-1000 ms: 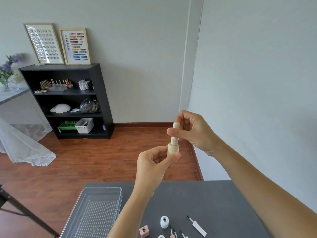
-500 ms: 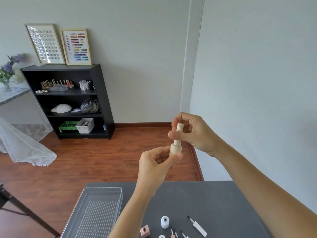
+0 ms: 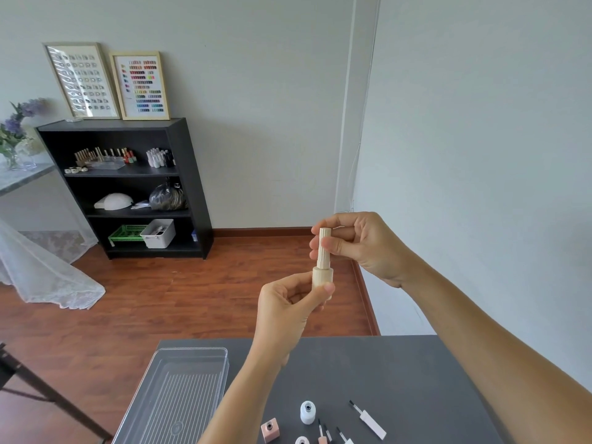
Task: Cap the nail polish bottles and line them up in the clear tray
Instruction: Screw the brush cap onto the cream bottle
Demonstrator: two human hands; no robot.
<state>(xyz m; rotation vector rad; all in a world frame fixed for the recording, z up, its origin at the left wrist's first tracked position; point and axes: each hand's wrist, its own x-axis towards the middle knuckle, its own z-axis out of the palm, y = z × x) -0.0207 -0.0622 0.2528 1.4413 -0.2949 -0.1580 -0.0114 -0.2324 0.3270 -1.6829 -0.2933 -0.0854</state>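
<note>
Cream bottle (image 3: pixel 322 278) gripped by left hand (image 3: pixel 288 304); right hand (image 3: pixel 358 243) pinches cap (image 3: pixel 323 248).

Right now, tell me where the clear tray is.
The clear tray sits at the left end of the dark table, low in the head view, left of the open bottles, with nothing visible in it.

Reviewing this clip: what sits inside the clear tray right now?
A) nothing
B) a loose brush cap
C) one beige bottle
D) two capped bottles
A: the clear tray shows only its ribbed floor, while the beige bottle is held up between the left hand and right hand.
</note>
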